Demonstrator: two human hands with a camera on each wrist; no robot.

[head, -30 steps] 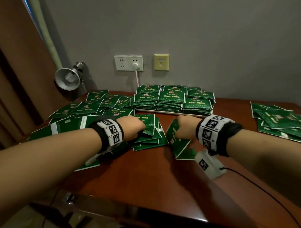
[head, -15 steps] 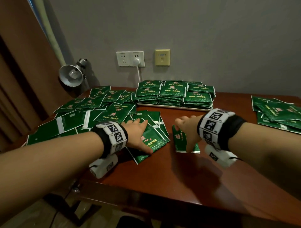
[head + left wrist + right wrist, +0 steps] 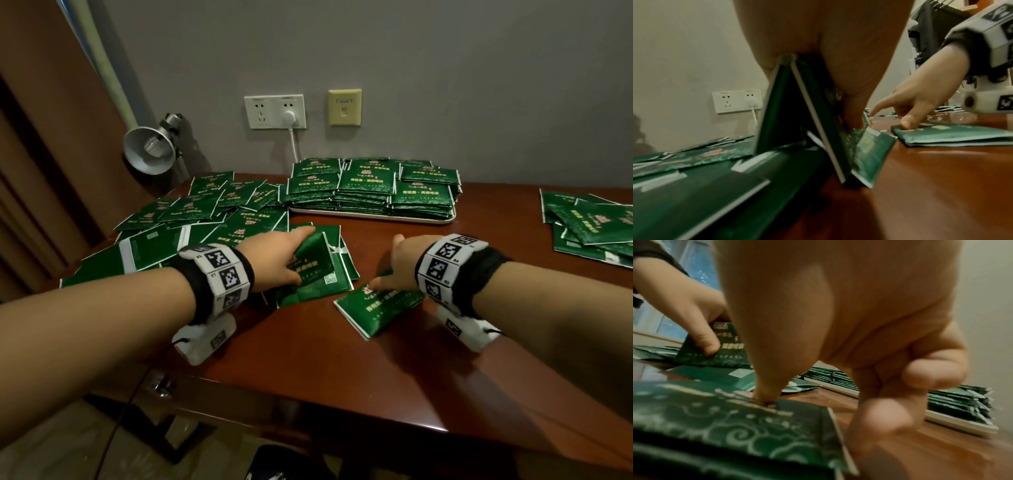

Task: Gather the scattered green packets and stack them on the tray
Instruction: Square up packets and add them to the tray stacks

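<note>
- Packets of green foil lie in several places on the brown table (image 3: 308, 359): a wide scatter at the left (image 3: 191, 219), a smaller heap at the far right (image 3: 592, 226), and neat stacks already on the white tray (image 3: 373, 216) by the wall.
- The left hand (image 3: 274, 260) grasps a few packets (image 3: 317, 265) near the middle of the table, thumb on the printed face and fingers behind. The left wrist view shows them tipped up on edge, fanned apart at the bottom, probably so their lower edges can be squared against the table.
- The right hand (image 3: 402, 263) pins a small flat pile (image 3: 376, 305) just right of that bunch. Its thumb tip presses down on the top packet while the other fingers curl loosely beside the pile, holding nothing. This likely keeps the slippery pile from sliding while it is gathered.
- The two bunches sit near each other but apart, which suggests they are to be merged before going to the tray.
- Most scattered packets remain off the tray, so the task looks well short of done.
- A desk lamp (image 3: 150, 150) stands at the back left, under the wall sockets (image 3: 275, 111).
</note>
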